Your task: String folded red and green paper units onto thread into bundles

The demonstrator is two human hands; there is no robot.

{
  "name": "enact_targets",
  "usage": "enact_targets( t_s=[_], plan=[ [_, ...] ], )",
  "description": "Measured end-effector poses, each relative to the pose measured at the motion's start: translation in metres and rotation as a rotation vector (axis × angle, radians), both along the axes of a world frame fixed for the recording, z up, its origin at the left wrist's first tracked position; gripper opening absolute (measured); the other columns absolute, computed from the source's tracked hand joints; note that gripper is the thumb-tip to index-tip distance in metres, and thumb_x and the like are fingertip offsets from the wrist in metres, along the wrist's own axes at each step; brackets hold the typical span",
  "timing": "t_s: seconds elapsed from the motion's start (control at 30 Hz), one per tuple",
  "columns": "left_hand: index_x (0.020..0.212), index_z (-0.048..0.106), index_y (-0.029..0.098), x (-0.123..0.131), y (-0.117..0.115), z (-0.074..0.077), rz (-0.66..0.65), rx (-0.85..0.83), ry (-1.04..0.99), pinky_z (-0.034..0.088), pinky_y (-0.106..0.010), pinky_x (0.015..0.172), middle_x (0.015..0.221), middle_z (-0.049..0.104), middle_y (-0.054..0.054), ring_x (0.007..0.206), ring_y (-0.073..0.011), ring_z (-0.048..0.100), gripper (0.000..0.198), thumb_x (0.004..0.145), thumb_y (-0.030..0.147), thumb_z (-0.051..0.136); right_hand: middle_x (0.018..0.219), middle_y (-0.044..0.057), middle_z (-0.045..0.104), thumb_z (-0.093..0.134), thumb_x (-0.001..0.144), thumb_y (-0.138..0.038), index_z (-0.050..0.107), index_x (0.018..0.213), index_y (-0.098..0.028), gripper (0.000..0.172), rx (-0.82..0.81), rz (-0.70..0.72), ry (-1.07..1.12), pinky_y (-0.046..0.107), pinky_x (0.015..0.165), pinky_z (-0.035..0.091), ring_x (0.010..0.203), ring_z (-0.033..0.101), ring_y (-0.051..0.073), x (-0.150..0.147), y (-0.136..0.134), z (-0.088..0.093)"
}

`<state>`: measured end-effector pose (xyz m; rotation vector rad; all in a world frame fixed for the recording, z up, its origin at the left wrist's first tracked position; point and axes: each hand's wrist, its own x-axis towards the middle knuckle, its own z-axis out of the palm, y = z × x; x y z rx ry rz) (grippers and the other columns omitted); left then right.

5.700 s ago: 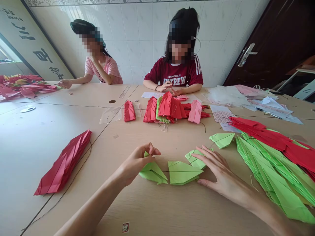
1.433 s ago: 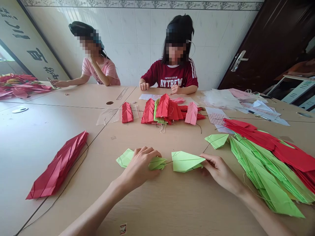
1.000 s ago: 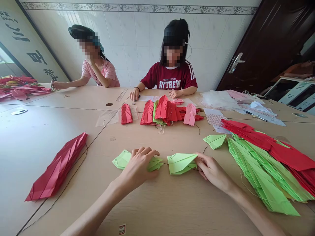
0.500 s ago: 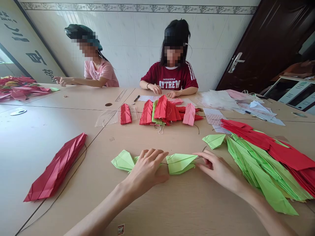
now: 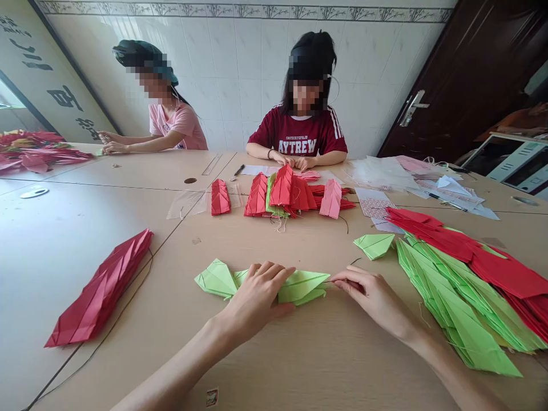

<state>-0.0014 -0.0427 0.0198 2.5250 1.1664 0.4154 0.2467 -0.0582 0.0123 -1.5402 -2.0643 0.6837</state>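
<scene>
Left hand (image 5: 259, 294) lies across green folded papers (image 5: 302, 285) on the pale table (image 5: 274, 359); whether it grips them is hidden. The right hand (image 5: 372, 291) pinches dark string (image 5: 327, 281) by their right tip. Red folded paper (image 5: 100, 291) lies left, a green-and-red pile (image 5: 454, 308) right. Dark seams (image 5: 173, 229) cross the table, which shines at left. Beyond, two people (image 5: 297, 134) sit before a white tiled wall (image 5: 240, 74), a dark door (image 5: 454, 74) to the right.

1. Maroon shirt (image 5: 299, 134): "AYTREW" in white capitals; the smaller line above is uncertain;
2. Tall banner (image 5: 51, 83): large dark Chinese characters, one reading "百";
3. Printed sheet (image 5: 374, 201) and small sticker (image 5: 212, 397) on the tabletop (image 5: 308, 354): marks too small to read.
</scene>
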Motion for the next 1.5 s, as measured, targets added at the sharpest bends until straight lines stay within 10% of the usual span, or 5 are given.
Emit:
enact_targets(
  t_s=[0.27, 0.53, 1.23, 1.5],
  plan=[
    [0.124, 0.044, 0.027, -0.005, 0.002, -0.001, 0.04, 0.001, 0.005, 0.035, -0.036, 0.088, 0.113, 0.057, -0.002, 0.1, -0.0218, 0.049, 0.051, 0.076, 0.032, 0.063, 0.094, 0.004, 0.059, 0.043, 0.087, -0.038, 0.063, 0.098, -0.025, 0.026, 0.028, -0.014, -0.109, 0.029, 0.061, 0.048, 0.065, 0.055, 0.014, 0.027, 0.005, 0.009],
    [0.121, 0.046, 0.027, -0.009, 0.003, 0.001, 0.036, -0.019, 0.014, 0.034, -0.036, 0.087, 0.111, 0.058, -0.002, 0.098, -0.0213, 0.05, 0.047, 0.076, 0.027, 0.061, 0.131, 0.013, 0.048, 0.032, 0.084, -0.022, 0.049, 0.124, -0.017, 0.044, 0.317, -0.247, -0.459, 0.049, 0.096, 0.039, 0.122, 0.042, 0.03, 0.075, 0.027, -0.034],
    [0.124, 0.044, 0.031, -0.026, 0.009, 0.013, 0.034, -0.054, 0.085, 0.033, -0.037, 0.089, 0.113, 0.056, -0.002, 0.102, -0.024, 0.047, 0.06, 0.068, 0.029, 0.066, 0.129, 0.004, 0.052, 0.038, 0.081, -0.01, 0.054, 0.118, -0.025, 0.042, 0.303, 0.018, -0.302, 0.045, 0.102, 0.033, 0.125, 0.039, 0.021, 0.031, 0.017, -0.012],
    [0.122, 0.047, 0.029, -0.037, 0.01, 0.02, 0.079, -0.089, 0.124, 0.035, -0.037, 0.085, 0.112, 0.056, -0.003, 0.101, -0.025, 0.047, 0.06, 0.066, 0.033, 0.067, 0.102, 0.004, 0.059, 0.051, 0.083, -0.018, 0.059, 0.094, -0.023, 0.015, 0.089, 0.172, -0.071, 0.033, 0.087, 0.043, 0.097, 0.054, 0.018, -0.017, -0.002, -0.004]
  ],
)
